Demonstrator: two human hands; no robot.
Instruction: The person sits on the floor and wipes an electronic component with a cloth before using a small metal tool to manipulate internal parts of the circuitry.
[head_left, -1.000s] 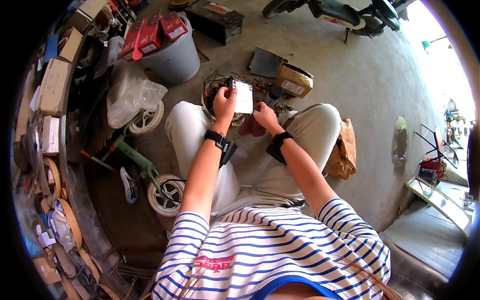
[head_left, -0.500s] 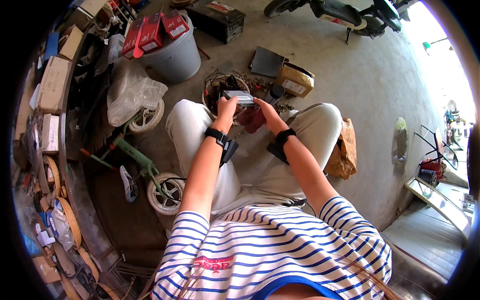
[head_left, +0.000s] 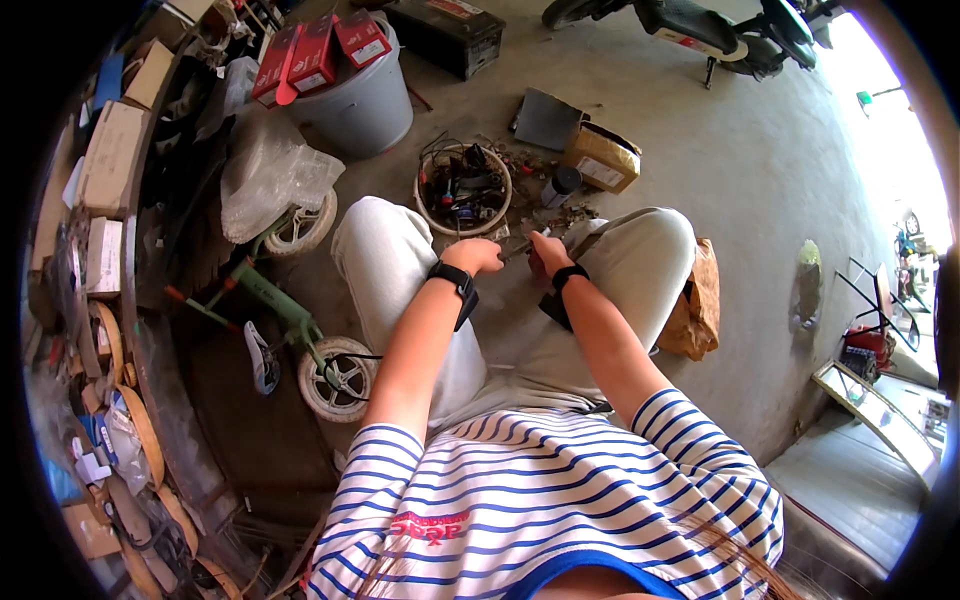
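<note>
Head view: left hand (head_left: 473,256) and right hand (head_left: 548,256) are near a round basket (head_left: 462,230), either grip indiscernible; striped shirt (head_left: 560,470) bears red lettering (head_left: 430,526).

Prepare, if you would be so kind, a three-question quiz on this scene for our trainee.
1. Short answer: What rests at the top of the grey bucket?
2. True or false: The brown paper bag is beside the person's right leg.
3. Multiple choice: Which is nearer to the black-lidded canister: A, the left hand, or B, the right hand?

Key:
1. Red boxes.
2. True.
3. B; the left hand is farther from the canister.
</note>
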